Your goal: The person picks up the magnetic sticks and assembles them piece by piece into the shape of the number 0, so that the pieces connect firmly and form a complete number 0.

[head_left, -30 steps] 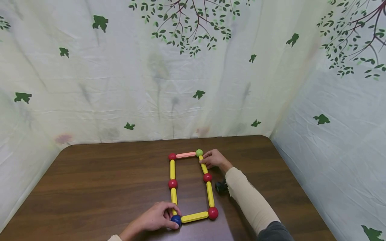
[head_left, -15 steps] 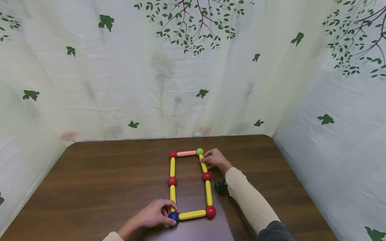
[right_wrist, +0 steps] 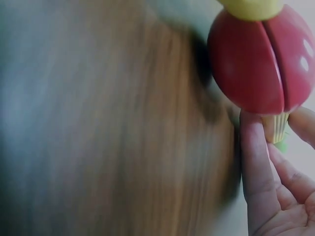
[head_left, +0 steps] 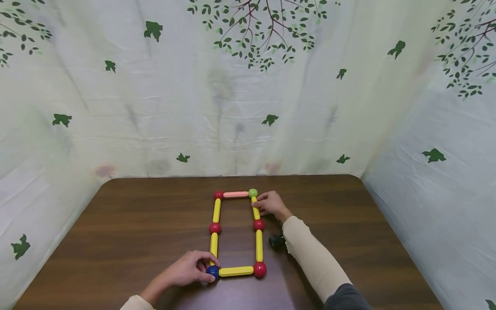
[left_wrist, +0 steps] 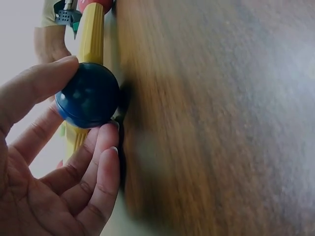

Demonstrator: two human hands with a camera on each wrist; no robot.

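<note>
Yellow rods, a pink rod (head_left: 235, 194) and coloured balls form a long four-sided frame lying on the table. My left hand (head_left: 186, 270) holds the dark blue ball (head_left: 212, 272) at its near left corner, thumb on one side and fingers on the other, as the left wrist view shows too. At the far right, my right hand (head_left: 272, 204) pinches the yellow rod (head_left: 256, 212) just below the green ball (head_left: 253, 193). In the right wrist view a big red ball (right_wrist: 248, 66) sits right beyond those fingertips. Another red ball (head_left: 260, 269) makes the near right corner.
The brown wooden table (head_left: 147, 215) reaches back to a pale cloth wall (head_left: 201, 137) printed with leaves. A small black object (head_left: 276, 242) shows beside the right forearm. The cloth also stands along both sides.
Both hands have shifted the whole frame to the left across the table, its near end swinging further left so that it stands straighter. The camera view has turned slightly left. Both grips are kept.
</note>
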